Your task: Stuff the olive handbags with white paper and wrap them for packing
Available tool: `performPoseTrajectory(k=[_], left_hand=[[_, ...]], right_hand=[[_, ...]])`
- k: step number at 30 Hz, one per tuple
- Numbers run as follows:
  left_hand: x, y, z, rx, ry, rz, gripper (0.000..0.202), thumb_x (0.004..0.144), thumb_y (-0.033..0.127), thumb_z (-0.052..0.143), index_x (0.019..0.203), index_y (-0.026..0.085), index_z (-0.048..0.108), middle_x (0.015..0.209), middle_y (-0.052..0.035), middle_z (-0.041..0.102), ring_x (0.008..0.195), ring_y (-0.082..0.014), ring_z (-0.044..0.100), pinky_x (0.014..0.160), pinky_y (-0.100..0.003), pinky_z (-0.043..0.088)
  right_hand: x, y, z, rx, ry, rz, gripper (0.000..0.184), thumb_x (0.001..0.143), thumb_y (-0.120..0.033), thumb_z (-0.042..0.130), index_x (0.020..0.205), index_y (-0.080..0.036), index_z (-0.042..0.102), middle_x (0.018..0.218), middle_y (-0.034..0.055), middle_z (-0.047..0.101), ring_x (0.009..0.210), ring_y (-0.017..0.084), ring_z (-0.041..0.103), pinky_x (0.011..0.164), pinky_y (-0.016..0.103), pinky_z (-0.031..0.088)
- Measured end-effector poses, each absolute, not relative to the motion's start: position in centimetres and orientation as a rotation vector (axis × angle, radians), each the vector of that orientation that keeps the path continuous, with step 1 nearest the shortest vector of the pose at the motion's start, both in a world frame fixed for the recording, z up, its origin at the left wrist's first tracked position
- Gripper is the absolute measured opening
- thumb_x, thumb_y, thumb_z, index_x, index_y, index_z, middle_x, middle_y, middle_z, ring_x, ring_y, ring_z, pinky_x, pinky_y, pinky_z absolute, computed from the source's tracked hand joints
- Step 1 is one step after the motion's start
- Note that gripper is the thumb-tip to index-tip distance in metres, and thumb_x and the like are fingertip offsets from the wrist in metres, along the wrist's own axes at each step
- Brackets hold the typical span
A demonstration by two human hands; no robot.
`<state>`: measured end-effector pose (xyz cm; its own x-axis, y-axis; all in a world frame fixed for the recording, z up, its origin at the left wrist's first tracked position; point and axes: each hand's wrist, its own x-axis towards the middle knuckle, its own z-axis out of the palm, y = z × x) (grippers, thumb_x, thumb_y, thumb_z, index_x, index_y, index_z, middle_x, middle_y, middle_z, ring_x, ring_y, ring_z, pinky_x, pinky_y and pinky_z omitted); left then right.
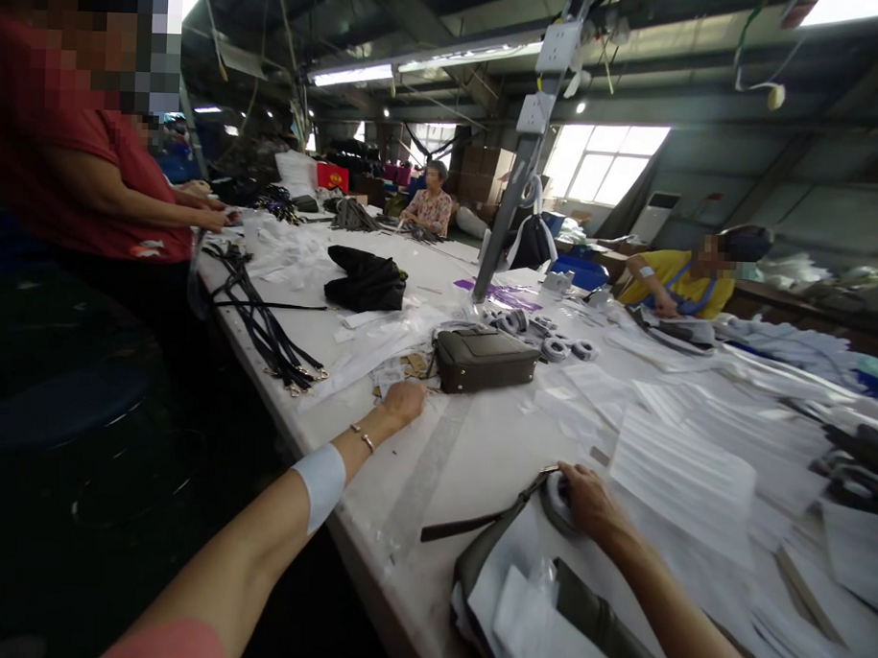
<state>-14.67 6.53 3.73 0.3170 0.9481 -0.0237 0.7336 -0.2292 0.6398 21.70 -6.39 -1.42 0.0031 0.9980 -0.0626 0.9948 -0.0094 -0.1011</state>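
Observation:
My left hand [406, 403] is stretched across the table beside the lower corner of a dark olive handbag [485, 361]. Its fingers are curled, and what they hold, if anything, is hidden. Small brown and white tags [413, 365] lie just beyond it. Nearer to me, my right hand [590, 499] closes around a grey wrapped coil [558, 504], apparently a rolled strap, by the metal fitting of a second olive bag [478, 551]. This bag lies open with white paper and clear plastic in it. A loose strap end [461, 529] points left from it.
Dark straps with metal clips [276, 338] lie along the left edge, near a black cloth bag [365, 278]. Several grey coils [554, 348] sit behind the handbag, close to a metal post [501, 226]. White sheets [683, 467] cover the right. Co-workers sit or stand around the table.

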Motion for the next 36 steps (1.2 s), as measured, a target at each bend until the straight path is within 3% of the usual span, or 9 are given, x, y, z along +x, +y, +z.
performPoseTrajectory(k=[4, 7, 10, 14, 18, 21, 26, 30, 36], left_hand=[[-17.3, 5.9, 6.4, 1.661, 1.324, 0.667, 0.025, 0.096, 0.036, 0.051, 0.104, 0.014, 0.059, 0.096, -0.0074, 0.069, 0.083, -0.0175, 0.068, 0.071, -0.033, 0.058], [-18.0, 4.0, 8.3, 1.46, 1.023, 0.719, 0.021, 0.088, 0.031, 0.047, 0.097, 0.015, 0.057, 0.098, -0.0108, 0.073, 0.082, -0.0187, 0.071, 0.065, -0.028, 0.057], [-17.5, 1.5, 9.4, 1.3, 0.737, 0.724, 0.022, 0.078, 0.033, 0.054, 0.091, 0.016, 0.055, 0.105, -0.0148, 0.073, 0.086, -0.0229, 0.073, 0.068, -0.03, 0.058], [-16.0, -1.1, 9.6, 1.138, 0.502, 0.686, 0.023, 0.074, 0.034, 0.056, 0.088, 0.015, 0.054, 0.097, -0.0165, 0.074, 0.087, -0.0258, 0.073, 0.075, -0.035, 0.059], [-14.6, -3.0, 9.1, 1.067, 0.388, 0.65, 0.024, 0.075, 0.034, 0.058, 0.086, 0.013, 0.056, 0.086, -0.0155, 0.073, 0.083, -0.0273, 0.073, 0.073, -0.036, 0.059], [-14.0, -4.2, 8.7, 1.054, 0.386, 0.7, 0.022, 0.077, 0.034, 0.061, 0.086, 0.016, 0.052, 0.083, -0.0098, 0.072, 0.078, -0.024, 0.073, 0.068, -0.034, 0.06], [-12.8, -6.1, 8.7, 1.121, 0.473, 0.814, 0.022, 0.078, 0.032, 0.067, 0.083, 0.016, 0.053, 0.077, -0.0012, 0.065, 0.069, -0.0157, 0.066, 0.06, -0.031, 0.061], [-11.3, -7.5, 8.6, 1.28, 0.564, 0.854, 0.024, 0.079, 0.036, 0.066, 0.085, 0.015, 0.056, 0.079, -0.0006, 0.064, 0.07, -0.015, 0.066, 0.059, -0.028, 0.06], [-10.0, -8.4, 7.9, 1.459, 0.703, 0.859, 0.025, 0.079, 0.04, 0.06, 0.082, 0.016, 0.057, 0.075, -0.001, 0.064, 0.071, -0.0161, 0.066, 0.059, -0.027, 0.058]], right_hand=[[21.8, -6.5, 0.4, -2.141, -2.046, 0.265, 0.05, 0.082, -0.02, 0.058, 0.132, -0.01, 0.06, 0.125, 0.0184, 0.066, 0.117, 0.03, 0.062, 0.101, 0.039, 0.046], [19.1, -7.2, 2.7, -1.899, -1.777, 0.448, 0.046, 0.084, -0.034, 0.057, 0.126, -0.015, 0.064, 0.124, 0.0162, 0.067, 0.115, 0.032, 0.063, 0.102, 0.046, 0.046], [13.9, -8.6, 5.4, -1.568, -1.507, 0.927, 0.051, 0.081, -0.045, 0.064, 0.125, -0.019, 0.062, 0.128, 0.0152, 0.065, 0.097, 0.028, 0.07, 0.089, 0.044, 0.054], [7.0, -10.8, 8.3, -1.156, -1.318, 1.355, 0.079, 0.07, -0.047, 0.082, 0.139, -0.028, 0.05, 0.147, 0.0141, 0.049, 0.084, 0.021, 0.071, 0.073, 0.038, 0.057], [3.9, -12.1, 9.3, -0.924, -1.263, 1.576, 0.072, 0.072, -0.05, 0.082, 0.133, -0.024, 0.055, 0.12, 0.0113, 0.067, 0.068, 0.016, 0.068, 0.063, 0.031, 0.055], [3.7, -12.5, 9.1, -0.982, -1.208, 1.596, 0.061, 0.072, -0.048, 0.083, 0.12, -0.018, 0.061, 0.095, 0.0058, 0.07, 0.061, 0.012, 0.064, 0.057, 0.026, 0.052], [4.3, -13.1, 9.1, -1.187, -1.134, 1.295, 0.057, 0.067, -0.051, 0.085, 0.109, -0.018, 0.064, 0.083, -0.0001, 0.066, 0.055, 0.011, 0.06, 0.049, 0.023, 0.049], [4.7, -13.4, 9.0, -1.244, -1.075, 1.161, 0.053, 0.065, -0.05, 0.085, 0.102, -0.016, 0.067, 0.066, -0.0016, 0.065, 0.051, 0.013, 0.058, 0.047, 0.025, 0.049], [6.1, -14.0, 7.9, -1.356, -1.085, 1.057, 0.04, 0.064, -0.051, 0.082, 0.076, -0.016, 0.068, 0.058, 0.0021, 0.068, 0.052, 0.017, 0.062, 0.055, 0.031, 0.053]])
